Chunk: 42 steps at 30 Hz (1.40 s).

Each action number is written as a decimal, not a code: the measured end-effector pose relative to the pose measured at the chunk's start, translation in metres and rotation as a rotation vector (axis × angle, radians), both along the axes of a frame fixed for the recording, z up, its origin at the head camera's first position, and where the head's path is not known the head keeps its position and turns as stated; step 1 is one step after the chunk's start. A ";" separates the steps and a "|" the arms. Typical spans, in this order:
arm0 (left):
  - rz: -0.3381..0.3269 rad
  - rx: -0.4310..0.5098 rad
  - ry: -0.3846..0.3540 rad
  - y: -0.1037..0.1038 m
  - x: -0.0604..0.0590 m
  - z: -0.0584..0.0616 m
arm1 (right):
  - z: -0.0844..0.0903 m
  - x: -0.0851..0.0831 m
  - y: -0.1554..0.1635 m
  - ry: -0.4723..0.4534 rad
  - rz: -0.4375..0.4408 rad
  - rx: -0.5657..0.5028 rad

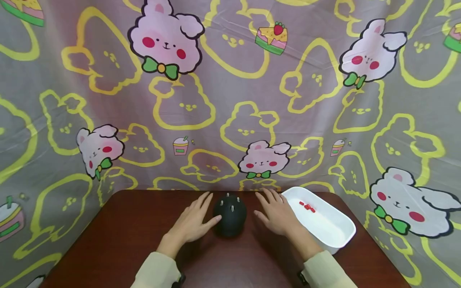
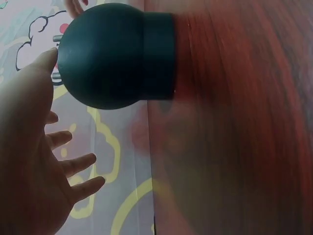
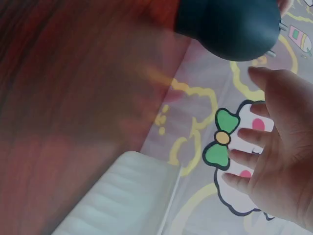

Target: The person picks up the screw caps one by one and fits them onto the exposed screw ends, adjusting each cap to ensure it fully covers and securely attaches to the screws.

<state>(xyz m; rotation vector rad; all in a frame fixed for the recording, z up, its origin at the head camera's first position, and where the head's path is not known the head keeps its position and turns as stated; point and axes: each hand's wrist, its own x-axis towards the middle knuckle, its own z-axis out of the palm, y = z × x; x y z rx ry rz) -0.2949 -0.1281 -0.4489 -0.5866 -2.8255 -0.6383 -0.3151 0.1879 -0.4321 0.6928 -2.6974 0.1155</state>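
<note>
A black ball-shaped body on a short round base stands on the table, with several metal studs sticking up from its top. My left hand is at its left side, fingers spread and extended. Its thumb overlaps the ball in the head view and reaches near the studs in the left wrist view. On the other side my right hand hovers with spread fingers, between the ball and a white tray. A gap shows between the right thumb and the ball. Neither hand holds anything.
Small red pieces lie inside the tray, toward its far end. The dark reddish-brown table ends at a patterned curtain with cartoon animals, which hangs behind and along both sides.
</note>
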 end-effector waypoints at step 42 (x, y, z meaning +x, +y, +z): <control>-0.076 0.256 -0.128 0.040 -0.004 -0.025 | 0.066 -0.003 0.069 -0.072 -0.020 0.050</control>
